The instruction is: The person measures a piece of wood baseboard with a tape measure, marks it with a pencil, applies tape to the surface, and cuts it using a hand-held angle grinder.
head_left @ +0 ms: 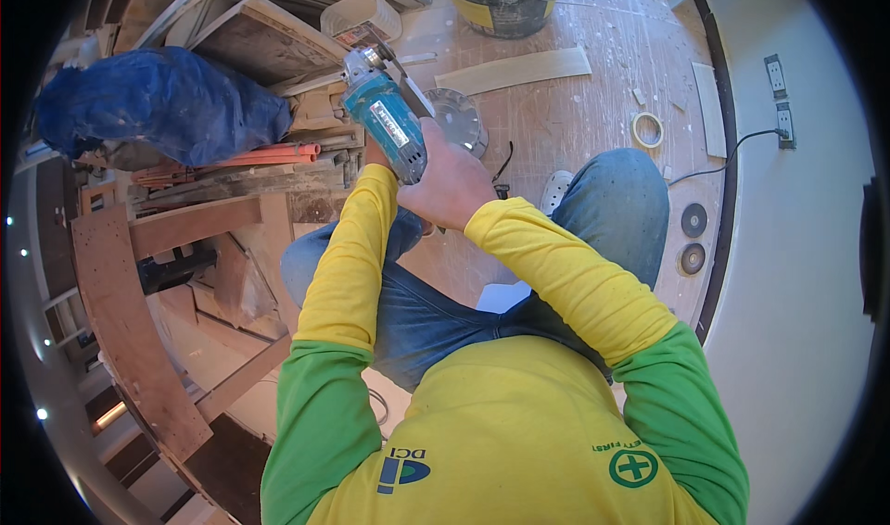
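Note:
A teal angle grinder (pixel 389 122) with a silver gear head is held up in front of my knees, tilted with its head away from me. My right hand (pixel 450 180) is closed around the rear of its body, the thumb along the side. Of my left hand (pixel 375 152) only a little skin shows beside the casing; its fingers are hidden behind the tool. A dark, thin edge, perhaps a disc seen side-on, runs from the grinder's head toward my right thumb. Just beyond that hand is a round silver disc (pixel 461 117), partly covered; I cannot tell what it rests on.
Two small dark discs (pixel 693 220) lie right, near a tape roll (pixel 646 129). A cord (pixel 723 166) runs to a wall outlet (pixel 785 122). Ahead stand a bucket (pixel 501 15) and a pale strip (pixel 524 69). Left are a blue-covered bundle (pixel 167 103), lumber and a wooden frame (pixel 111 293).

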A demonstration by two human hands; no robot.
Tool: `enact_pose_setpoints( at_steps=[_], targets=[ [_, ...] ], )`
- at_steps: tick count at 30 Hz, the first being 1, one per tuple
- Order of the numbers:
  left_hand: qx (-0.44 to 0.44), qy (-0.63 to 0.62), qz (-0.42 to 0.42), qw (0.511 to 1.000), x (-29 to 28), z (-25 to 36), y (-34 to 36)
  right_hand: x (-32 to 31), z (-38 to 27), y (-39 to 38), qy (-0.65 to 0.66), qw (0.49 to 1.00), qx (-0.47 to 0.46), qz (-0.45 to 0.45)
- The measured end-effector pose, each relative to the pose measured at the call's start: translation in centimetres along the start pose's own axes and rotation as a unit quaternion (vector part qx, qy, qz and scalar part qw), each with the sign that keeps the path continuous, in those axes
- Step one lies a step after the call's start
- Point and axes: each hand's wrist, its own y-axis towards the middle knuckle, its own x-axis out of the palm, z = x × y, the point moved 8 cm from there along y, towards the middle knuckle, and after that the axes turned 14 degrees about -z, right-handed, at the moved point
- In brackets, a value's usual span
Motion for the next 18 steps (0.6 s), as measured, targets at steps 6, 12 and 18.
enact_pose_setpoints(
  at_steps=[6,12,18],
  targets=[
    [0.012,-0.029,0.008,0.999,-0.01,-0.14,0.03,-0.13,-0.05,-0.02,0.003,1.0,-0.001,-0.004],
    [0.015,0.012,0.013,1.0,-0.48,0.16,0.07,-0.13,-0.36,-0.09,0.005,1.0,-0.008,-0.001],
    [0.01,0.002,0.034,0.999,0.47,-0.4,0.44,-0.35,0.34,0.05,0.008,1.0,0.011,-0.007]
  ],
)
